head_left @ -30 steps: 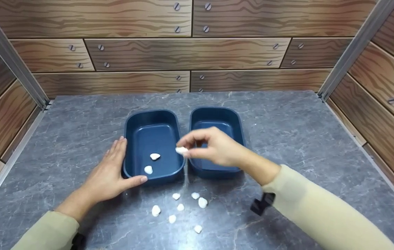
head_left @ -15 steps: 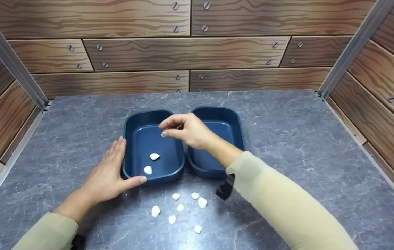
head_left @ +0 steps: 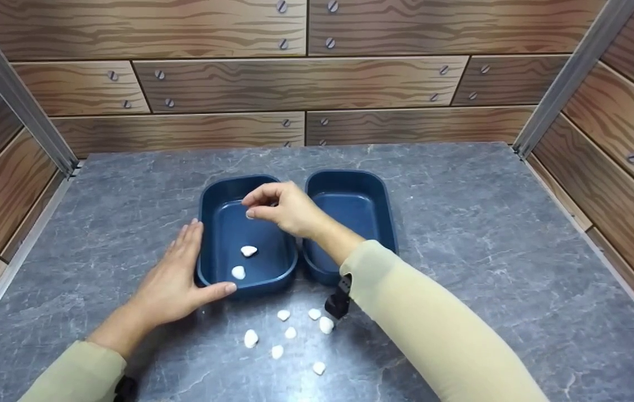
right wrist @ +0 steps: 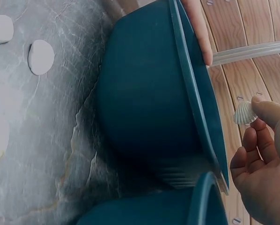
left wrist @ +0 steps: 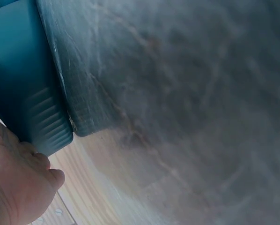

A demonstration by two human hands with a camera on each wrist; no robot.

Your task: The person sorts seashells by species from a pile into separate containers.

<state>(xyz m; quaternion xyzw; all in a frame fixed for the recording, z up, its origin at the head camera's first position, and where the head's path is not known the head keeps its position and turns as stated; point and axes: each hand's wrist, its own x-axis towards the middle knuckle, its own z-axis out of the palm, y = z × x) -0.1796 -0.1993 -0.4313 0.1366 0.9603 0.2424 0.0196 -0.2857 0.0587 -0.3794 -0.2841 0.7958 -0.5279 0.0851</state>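
Note:
My right hand is over the left blue bin, pinching a white ribbed seashell between thumb and fingers. The head view mostly hides that shell behind the fingertips. Inside the left bin lie two white shells, one shell a little farther back than the other shell. My left hand rests against this bin, straight fingers along its left wall and thumb at the front rim. Several more white shells, such as the shell, are scattered on the table in front.
A second blue bin stands close on the right, partly covered by my right forearm. The grey marbled table is bordered by wood-patterned walls at the back and sides.
My right hand has moved left and farther back with the shell, from between the bins to over the left bin. My left hand has stayed in place.

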